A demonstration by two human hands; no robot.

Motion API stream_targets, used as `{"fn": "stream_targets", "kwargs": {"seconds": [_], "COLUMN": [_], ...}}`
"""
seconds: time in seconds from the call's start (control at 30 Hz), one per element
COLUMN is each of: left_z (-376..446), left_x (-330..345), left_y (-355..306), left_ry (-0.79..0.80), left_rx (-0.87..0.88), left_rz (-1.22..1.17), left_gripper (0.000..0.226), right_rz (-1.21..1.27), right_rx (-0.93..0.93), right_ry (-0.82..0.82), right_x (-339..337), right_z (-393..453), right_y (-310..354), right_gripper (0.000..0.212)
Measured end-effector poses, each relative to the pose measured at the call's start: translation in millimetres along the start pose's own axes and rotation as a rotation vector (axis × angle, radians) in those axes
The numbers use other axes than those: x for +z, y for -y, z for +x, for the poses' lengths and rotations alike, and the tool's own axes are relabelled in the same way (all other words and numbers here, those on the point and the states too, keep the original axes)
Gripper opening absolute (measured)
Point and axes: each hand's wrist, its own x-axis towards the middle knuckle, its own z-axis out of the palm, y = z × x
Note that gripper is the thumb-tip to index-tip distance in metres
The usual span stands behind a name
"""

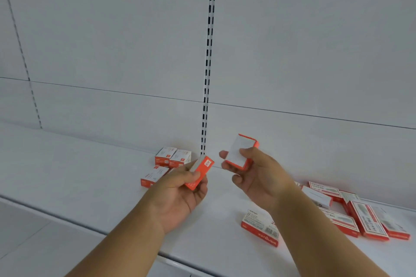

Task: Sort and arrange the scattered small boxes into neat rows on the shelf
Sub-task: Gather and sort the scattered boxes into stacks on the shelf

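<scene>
My left hand grips a small red-and-white box above the white shelf, tilted with one end up. My right hand holds a second small box, its blank white face toward me, pinched between thumb and fingers. Behind my left hand three small boxes lie close together near the back panel. At the right, several larger flat red-and-white boxes lie scattered, and one more box sits under my right forearm.
A slotted upright rail runs down the white back panel to the shelf. The shelf's front edge crosses at lower left, with a pale floor below it.
</scene>
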Motion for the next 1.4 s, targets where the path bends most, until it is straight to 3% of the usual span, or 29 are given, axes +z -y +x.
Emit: {"fn": "stream_targets", "kwargs": {"seconds": [0.1, 0.2, 0.3, 0.43, 0.53, 0.73, 0.97, 1.1, 1.27, 1.4], "left_z": [0, 1, 4, 7, 14, 22, 27, 23, 14, 15], "left_x": [-9, -20, -37, -66, -93, -106, -110, -95, -57, -13], "left_y": [-14, -32, -56, -86, -108, -112, -106, -100, -83, -45], "left_ry": [-0.006, -0.036, -0.038, -0.149, -0.254, -0.220, -0.232, -0.266, -0.083, 0.124], "left_rx": [-0.047, -0.037, 0.033, 0.183, 0.287, 0.408, 0.366, 0.521, 0.778, 0.702], "left_rz": [0.025, 0.096, 0.214, 0.645, 1.010, 1.298, 1.685, 1.870, 1.920, 1.887], "left_gripper": [0.040, 0.031, 0.043, 0.044, 0.039, 0.025, 0.041, 0.054, 0.033, 0.028], "right_rz": [-0.073, -0.102, -0.152, -0.234, -0.309, -0.826, -1.394, -1.440, -1.442, -1.587], "right_rx": [0.004, 0.068, 0.076, -0.010, -0.049, -0.125, -0.015, -0.111, -0.176, -0.089], "right_ry": [-0.009, -0.017, -0.067, -0.111, -0.265, -0.641, -0.638, -0.653, -0.676, -0.671], "right_x": [9, 27, 54, 95, 116, 121, 114, 113, 78, 15], "right_z": [1, 8, 19, 35, 45, 55, 52, 48, 24, -2], "right_y": [-3, -8, -21, -44, -60, -82, -86, -78, -39, -2], "right_gripper": [0.042, 0.053, 0.030, 0.021, 0.018, 0.011, 0.040, 0.047, 0.037, 0.026]}}
